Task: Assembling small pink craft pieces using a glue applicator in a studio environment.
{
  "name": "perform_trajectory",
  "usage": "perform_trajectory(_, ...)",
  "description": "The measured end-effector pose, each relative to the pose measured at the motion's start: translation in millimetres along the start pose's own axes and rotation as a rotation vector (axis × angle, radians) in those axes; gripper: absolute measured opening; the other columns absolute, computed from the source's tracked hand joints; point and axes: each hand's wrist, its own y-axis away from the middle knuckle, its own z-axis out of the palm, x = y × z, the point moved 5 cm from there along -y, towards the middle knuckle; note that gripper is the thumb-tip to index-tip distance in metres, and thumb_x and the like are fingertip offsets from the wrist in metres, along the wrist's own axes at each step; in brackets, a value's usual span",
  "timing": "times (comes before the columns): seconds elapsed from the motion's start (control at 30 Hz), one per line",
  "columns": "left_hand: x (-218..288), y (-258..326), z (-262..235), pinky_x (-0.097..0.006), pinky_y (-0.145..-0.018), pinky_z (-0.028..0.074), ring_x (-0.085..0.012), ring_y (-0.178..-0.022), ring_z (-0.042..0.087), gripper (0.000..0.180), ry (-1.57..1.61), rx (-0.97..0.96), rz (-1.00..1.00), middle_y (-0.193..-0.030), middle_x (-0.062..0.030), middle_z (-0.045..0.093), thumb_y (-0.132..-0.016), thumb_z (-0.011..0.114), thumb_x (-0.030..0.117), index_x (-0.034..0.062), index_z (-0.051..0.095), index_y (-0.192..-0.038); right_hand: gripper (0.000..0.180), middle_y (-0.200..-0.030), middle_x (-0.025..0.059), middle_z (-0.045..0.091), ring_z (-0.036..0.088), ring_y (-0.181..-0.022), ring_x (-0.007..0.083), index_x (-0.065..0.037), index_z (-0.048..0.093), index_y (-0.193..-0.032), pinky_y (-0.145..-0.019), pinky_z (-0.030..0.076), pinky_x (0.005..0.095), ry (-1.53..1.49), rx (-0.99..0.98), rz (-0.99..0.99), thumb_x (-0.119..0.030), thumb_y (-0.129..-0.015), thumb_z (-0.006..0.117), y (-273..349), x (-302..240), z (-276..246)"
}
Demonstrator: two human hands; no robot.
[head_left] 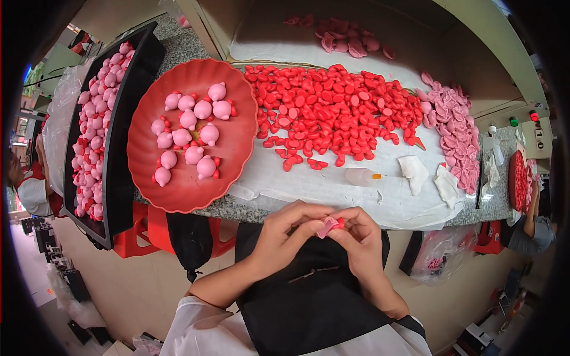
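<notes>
Just above my lap, both hands meet at the table's front edge. My left hand [291, 232] pinches a small pink moulded piece [324, 229] between thumb and fingers. Against it, my right hand [360, 236] grips a small glossy red piece [340, 222]. The two pieces touch, but my fingertips partly cover where they join. Ahead on the white sheet [267, 178] spreads a big heap of like red pieces [338, 107]. To its right lies a pile of pink cupped shells [454, 127]. A small bottle with an orange-based needle tip [361, 176] rests on its side nearer me.
Left of the sheet stands a scalloped red bowl [142, 136] with several round pink-and-red pieces. Beyond it, a black tray [122, 142] is full of them. Crumpled white wipes [414, 174] lie right. Under a shelf sit more pink shells [356, 47]. Other people work at both sides.
</notes>
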Motion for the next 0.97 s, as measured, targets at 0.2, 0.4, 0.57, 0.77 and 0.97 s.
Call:
perform_trajectory(0.2,5.3,-2.0,2.5,-0.033,-0.081,0.036,-0.0248,-0.097,0.045,0.036,-0.126,-0.215,0.392,-0.105,-0.0169,0.047,-0.069,0.059,0.010,-0.0026,0.049,-0.101,0.018,-0.083,0.0073,0.052,0.051,-0.075,0.0125,0.001,0.046,-0.089,-0.069,0.041,0.0231,-0.360,-0.076,0.150,-0.003,-0.073,0.053,0.6,3.2,1.1)
perform_trajectory(0.4,-1.0,-0.9,6.6,-0.034,-0.081,0.037,-0.0271,-0.096,0.047,0.031,-0.117,-0.103,0.490,-0.105,-0.0182,0.047,-0.069,0.059,0.008,-0.0028,0.052,-0.097,0.028,-0.083,0.0074,0.049,0.050,-0.074,0.0133,-0.002,0.038,-0.097,-0.067,0.041,0.0241,-0.428,-0.014,0.142,-0.007,-0.074,0.052,-0.2,-4.1,15.1)
perform_trajectory(0.57,-12.7,-0.4,6.0,-0.037,-0.084,0.035,-0.0281,-0.098,0.046,0.036,0.464,-0.039,0.190,-0.107,-0.0185,0.045,-0.073,0.055,0.010,-0.0007,0.044,-0.106,0.040,-0.088,0.0103,0.043,0.047,-0.077,0.0158,-0.001,0.034,-0.101,-0.068,0.038,0.0241,0.396,0.213,-0.454,-0.006,-0.066,0.054,0.9,-34.7,-14.7)
perform_trajectory(0.77,-18.3,-2.4,12.4,-0.038,-0.088,0.033,-0.0267,-0.104,0.041,0.041,0.886,-0.066,-0.035,-0.111,-0.0190,0.042,-0.076,0.052,0.017,0.0014,0.039,-0.111,0.041,-0.101,0.0113,0.044,0.045,-0.088,0.0158,-0.002,0.035,-0.100,-0.075,0.034,0.0259,0.912,0.257,-0.578,0.000,-0.066,0.058,-29.4,-44.1,-21.8)
perform_trajectory(0.97,-19.9,-1.3,16.3,-0.037,-0.091,0.029,-0.0273,-0.106,0.039,0.048,1.116,-0.184,-0.179,-0.112,-0.0204,0.040,-0.076,0.052,0.019,0.0054,0.032,-0.118,0.038,-0.102,0.0128,0.044,0.046,-0.092,0.0215,-0.003,0.031,-0.104,-0.081,0.035,0.0343,0.262,0.158,-0.498,-0.004,-0.072,0.052,-15.8,-45.0,-27.9)
